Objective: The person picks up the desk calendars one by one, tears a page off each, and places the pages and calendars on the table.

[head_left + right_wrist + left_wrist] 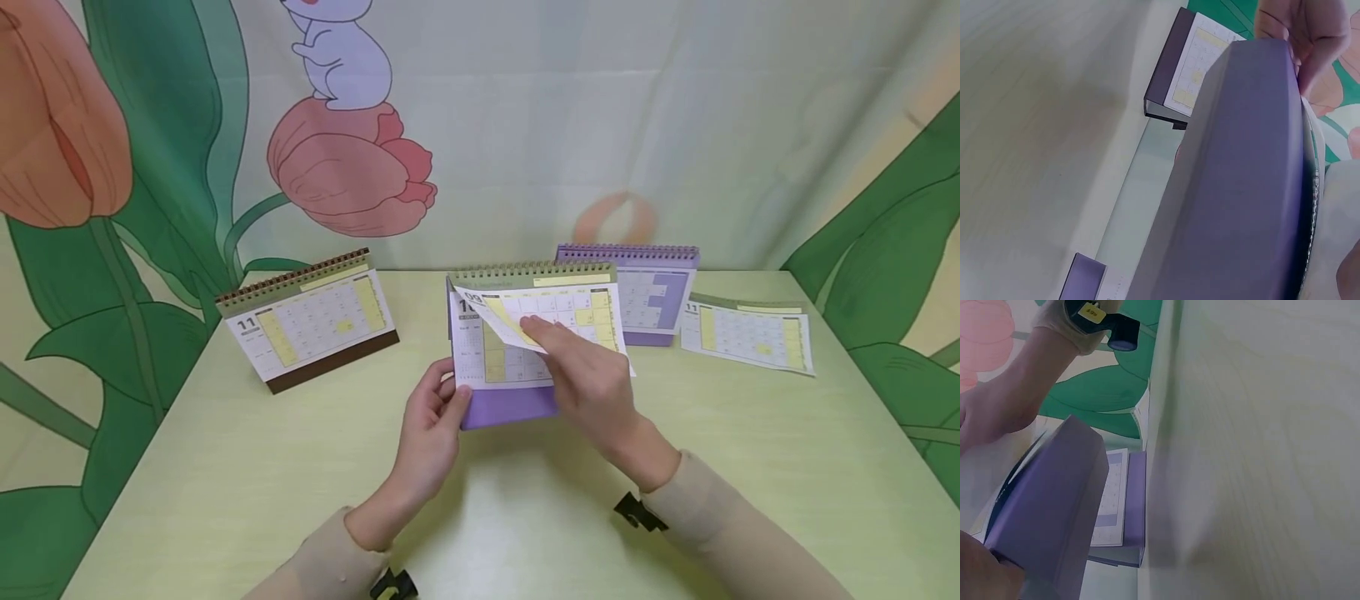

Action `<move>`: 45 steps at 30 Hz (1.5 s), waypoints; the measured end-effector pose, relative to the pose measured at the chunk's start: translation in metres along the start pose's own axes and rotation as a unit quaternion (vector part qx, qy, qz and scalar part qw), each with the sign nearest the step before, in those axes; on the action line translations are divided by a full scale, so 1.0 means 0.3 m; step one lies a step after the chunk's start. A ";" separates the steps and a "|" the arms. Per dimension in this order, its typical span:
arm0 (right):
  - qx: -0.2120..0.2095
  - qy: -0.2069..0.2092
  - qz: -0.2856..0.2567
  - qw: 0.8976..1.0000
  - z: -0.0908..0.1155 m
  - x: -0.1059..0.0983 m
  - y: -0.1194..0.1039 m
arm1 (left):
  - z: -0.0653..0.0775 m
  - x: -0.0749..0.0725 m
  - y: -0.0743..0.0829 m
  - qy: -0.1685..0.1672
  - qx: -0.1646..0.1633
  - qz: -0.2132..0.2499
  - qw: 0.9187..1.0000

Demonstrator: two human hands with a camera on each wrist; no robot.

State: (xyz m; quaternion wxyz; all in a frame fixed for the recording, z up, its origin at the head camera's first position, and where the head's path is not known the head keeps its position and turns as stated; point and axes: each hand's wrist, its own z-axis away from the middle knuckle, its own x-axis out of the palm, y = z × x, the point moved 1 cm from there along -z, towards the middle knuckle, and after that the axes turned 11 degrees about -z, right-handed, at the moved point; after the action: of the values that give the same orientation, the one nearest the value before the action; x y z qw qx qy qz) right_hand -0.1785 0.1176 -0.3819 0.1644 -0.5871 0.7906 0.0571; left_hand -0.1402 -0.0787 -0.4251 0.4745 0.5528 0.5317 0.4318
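A desk calendar point(510, 408) with a purple base and a spiral-bound top is held up, tilted, over the middle of the table. My left hand point(431, 425) grips its lower left corner, thumb in front and fingers behind. One calendar page point(491, 315) marked 09 is lifted, its left side curling away from the page marked 10 below. My right hand point(592, 379) pinches that lifted page, index finger on top; its thumb is hidden. In the left wrist view the purple base point(1054, 500) stands close before the camera; the right wrist view shows the left hand point(1310, 37) at its end.
A brown-based calendar point(333, 363) stands at the left of the table point(300, 467). Behind the held calendar stands another purple calendar point(649, 339). Right of it lies a loose calendar sheet point(738, 340). A patterned curtain point(510, 150) hangs behind the table.
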 end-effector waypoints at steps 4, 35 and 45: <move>0.023 0.009 -0.005 1.000 -0.001 -0.014 0.011 | -0.002 -0.006 0.001 -0.017 -0.006 -0.009 1.000; 0.129 0.081 -0.037 0.988 -0.013 -0.036 0.059 | -0.007 -0.031 -0.031 -0.061 -0.021 -0.063 0.996; 0.201 0.116 -0.091 0.968 -0.022 -0.042 0.070 | -0.006 -0.032 -0.018 -0.056 -0.031 -0.063 0.996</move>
State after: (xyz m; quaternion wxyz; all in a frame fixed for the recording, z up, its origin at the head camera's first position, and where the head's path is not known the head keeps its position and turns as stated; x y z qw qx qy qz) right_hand -0.1963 0.1336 -0.3736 0.1905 -0.6137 0.7431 -0.1868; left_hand -0.1436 -0.0884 -0.4300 0.5465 0.5264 0.5247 0.3859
